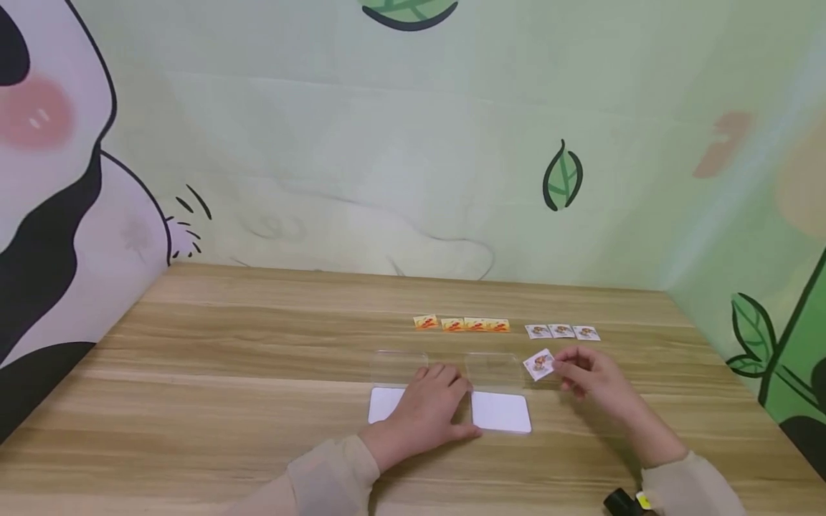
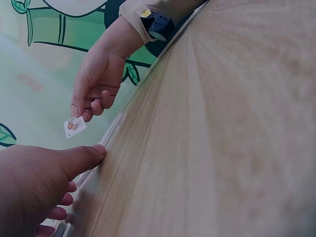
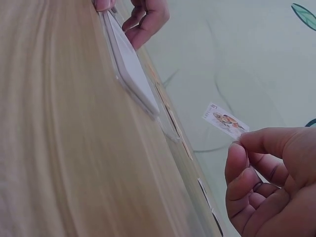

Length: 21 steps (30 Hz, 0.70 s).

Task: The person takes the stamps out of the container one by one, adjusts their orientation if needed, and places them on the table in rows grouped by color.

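Note:
My right hand [image 1: 590, 376] pinches a small white stamp [image 1: 539, 365] with an orange-brown picture between thumb and fingertips, above the table. In the right wrist view the stamp [image 3: 226, 120] stands tilted off the fingertips. My left hand [image 1: 429, 408] lies between two flat white cases with clear lids folded back. It holds the left end of the right case [image 1: 502, 413], thumb at the near edge and fingers at the far side. The left case [image 1: 385, 403] is partly hidden behind that hand. In the left wrist view the thumb [image 2: 86, 158] touches the case's edge.
Behind the lids, several yellow stamps [image 1: 475, 325] lie in a row. To their right are three white stamps [image 1: 561, 331]. A painted wall [image 1: 387, 179] stands along the back of the wooden table [image 1: 193, 401]. A black device [image 1: 622, 502] is at the right wrist.

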Motion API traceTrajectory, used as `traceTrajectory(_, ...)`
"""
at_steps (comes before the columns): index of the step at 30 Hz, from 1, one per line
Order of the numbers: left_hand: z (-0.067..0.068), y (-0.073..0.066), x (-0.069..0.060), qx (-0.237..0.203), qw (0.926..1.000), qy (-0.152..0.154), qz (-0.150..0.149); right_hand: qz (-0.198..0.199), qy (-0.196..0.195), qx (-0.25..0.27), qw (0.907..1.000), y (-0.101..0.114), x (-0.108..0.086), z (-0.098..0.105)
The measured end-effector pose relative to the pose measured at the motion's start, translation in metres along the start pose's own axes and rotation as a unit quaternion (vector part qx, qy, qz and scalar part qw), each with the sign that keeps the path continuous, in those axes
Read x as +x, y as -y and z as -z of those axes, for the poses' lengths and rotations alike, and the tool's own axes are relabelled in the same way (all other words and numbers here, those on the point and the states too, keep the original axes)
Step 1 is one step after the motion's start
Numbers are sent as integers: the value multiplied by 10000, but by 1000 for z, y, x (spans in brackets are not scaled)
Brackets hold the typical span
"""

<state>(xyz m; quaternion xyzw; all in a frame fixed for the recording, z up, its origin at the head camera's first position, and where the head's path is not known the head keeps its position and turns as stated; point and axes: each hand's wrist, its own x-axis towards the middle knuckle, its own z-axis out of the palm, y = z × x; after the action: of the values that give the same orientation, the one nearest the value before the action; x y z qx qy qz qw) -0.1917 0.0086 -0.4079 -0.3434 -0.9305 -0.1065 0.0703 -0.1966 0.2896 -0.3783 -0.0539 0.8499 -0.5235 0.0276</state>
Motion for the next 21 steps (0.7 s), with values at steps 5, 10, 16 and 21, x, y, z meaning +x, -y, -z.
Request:
traceTrajectory(5, 0, -1, 2, -5, 10000, -16, -24, -185, -287, 136, 9993, -2, 0, 6)
traceTrajectory(10, -2, -1, 2, -14, 10000, 4, -24, -323, -448, 240, 9982, -5, 1, 14)
traceTrajectory(16, -3, -1, 2, 28, 10000, -42, -39, -398, -499, 343, 9974, -8, 2, 21)
traceTrajectory(21, -3, 0, 2, 64, 9999, -75, -61, -509, -500, 446, 9965, -11, 4, 27)
